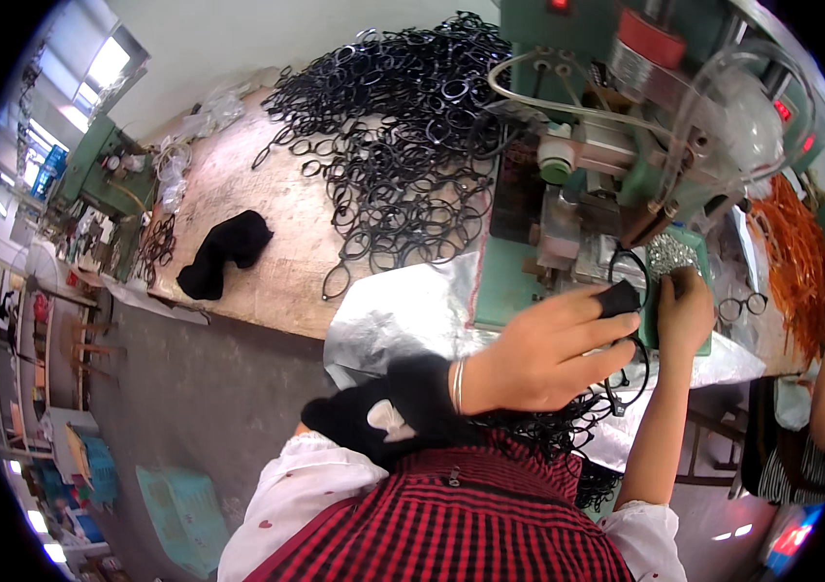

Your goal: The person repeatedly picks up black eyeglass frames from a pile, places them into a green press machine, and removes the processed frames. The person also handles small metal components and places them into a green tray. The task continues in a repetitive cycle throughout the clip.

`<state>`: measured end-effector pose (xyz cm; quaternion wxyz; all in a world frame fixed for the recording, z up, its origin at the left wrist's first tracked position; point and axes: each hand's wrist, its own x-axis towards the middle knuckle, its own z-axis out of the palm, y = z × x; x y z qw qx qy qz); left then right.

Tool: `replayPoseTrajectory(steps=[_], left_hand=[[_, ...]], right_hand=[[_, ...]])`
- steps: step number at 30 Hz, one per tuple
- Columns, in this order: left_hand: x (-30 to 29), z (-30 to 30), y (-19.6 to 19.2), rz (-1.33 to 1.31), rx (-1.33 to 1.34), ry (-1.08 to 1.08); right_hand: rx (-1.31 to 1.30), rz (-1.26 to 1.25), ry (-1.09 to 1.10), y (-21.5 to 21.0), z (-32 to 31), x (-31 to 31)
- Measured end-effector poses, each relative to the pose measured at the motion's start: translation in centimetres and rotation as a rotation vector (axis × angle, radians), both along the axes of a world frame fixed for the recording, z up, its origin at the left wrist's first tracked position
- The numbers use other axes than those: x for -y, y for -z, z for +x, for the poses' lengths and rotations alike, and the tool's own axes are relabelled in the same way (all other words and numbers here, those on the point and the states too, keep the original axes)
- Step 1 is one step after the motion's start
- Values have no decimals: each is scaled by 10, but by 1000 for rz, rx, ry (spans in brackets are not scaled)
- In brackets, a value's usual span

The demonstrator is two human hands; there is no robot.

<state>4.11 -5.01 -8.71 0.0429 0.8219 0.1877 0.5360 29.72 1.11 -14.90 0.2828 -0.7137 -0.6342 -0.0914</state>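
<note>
In left hand (563, 347), gripped, one black eyeglass frame (646, 367); right hand (686, 306) at metal bits (668, 252) in one green tray (705, 338), grip hidden, cannot tell whether closed; close ahead, one machine (608, 152) in way; nearby right, one round-rimmed pair (743, 305); leftward on counter (238, 179), one black cloth (242, 235), heaped frames (427, 112) past counting

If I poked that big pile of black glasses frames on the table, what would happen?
The pile of frames might slide and spread, since they overlap loosely. Pulling one may drag others, as many look tangled. Each is probably light, being so thin.
</note>
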Motion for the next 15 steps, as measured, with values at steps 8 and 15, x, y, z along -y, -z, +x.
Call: replayPoseTrajectory(steps=[8,15], left_hand=[[-57,-59,61,-426,246,-723],[-118,-106,10,-88,296,-927]], right_hand=[[-237,157,-104,-6,-4,7],[50,186,-80,6,-2,-4]])
